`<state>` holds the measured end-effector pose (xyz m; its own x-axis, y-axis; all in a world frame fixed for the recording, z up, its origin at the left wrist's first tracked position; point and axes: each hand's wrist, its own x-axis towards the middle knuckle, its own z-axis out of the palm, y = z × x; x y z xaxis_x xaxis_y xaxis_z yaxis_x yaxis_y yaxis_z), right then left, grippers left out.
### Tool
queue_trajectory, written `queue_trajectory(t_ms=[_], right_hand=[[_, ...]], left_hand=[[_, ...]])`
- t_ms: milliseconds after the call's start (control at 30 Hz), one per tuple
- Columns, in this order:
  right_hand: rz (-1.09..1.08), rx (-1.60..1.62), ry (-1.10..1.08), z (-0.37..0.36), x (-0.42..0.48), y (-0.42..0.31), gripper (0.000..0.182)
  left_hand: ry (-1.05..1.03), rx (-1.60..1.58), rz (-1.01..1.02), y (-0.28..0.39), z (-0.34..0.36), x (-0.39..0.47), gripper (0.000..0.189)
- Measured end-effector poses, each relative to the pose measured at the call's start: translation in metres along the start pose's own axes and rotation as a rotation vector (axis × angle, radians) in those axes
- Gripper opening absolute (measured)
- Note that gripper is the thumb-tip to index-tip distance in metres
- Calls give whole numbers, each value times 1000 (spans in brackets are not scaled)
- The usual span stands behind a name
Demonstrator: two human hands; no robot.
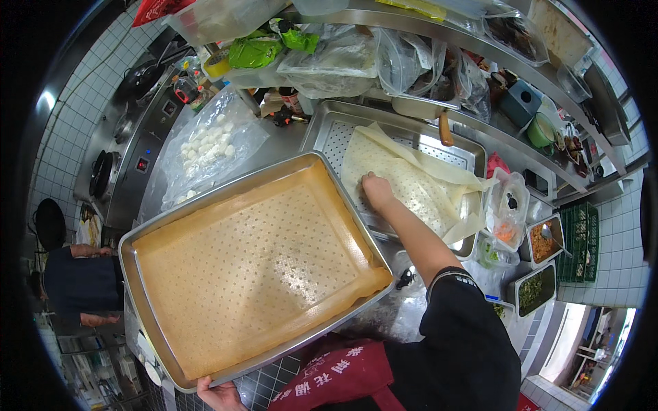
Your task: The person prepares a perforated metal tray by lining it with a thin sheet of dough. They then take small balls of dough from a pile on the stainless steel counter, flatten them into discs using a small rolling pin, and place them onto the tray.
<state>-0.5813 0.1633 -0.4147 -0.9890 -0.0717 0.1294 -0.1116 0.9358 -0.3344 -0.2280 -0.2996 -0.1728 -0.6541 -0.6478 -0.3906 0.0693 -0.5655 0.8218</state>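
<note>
My left hand grips the near rim of a large metal tray, which is held at a slant before me. Inside it lies a tan liner sheet, with the dots of a perforated base showing through. My right hand reaches across to a second perforated metal tray, its fingers closed at a cream liner sheet. That sheet is rumpled, folded along its far side and hanging over the tray's right rim. The fingertips of my right hand are partly hidden.
A plastic bag with white dough pieces lies at far left. Food containers stand at right, below a loaded metal shelf. A wooden handle juts over the second tray. Another person stands at left.
</note>
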Motion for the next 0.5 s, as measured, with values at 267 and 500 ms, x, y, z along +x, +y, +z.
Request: queue_trajectory(t_ms=[267,500], right_hand=[[420,830,15,-22,26,-21,16],[339,291,342,-23,85,7,23]], left_hand=[[12,-5,32,16,0,-5,40],[43,25,29,9,-4,-2,39]])
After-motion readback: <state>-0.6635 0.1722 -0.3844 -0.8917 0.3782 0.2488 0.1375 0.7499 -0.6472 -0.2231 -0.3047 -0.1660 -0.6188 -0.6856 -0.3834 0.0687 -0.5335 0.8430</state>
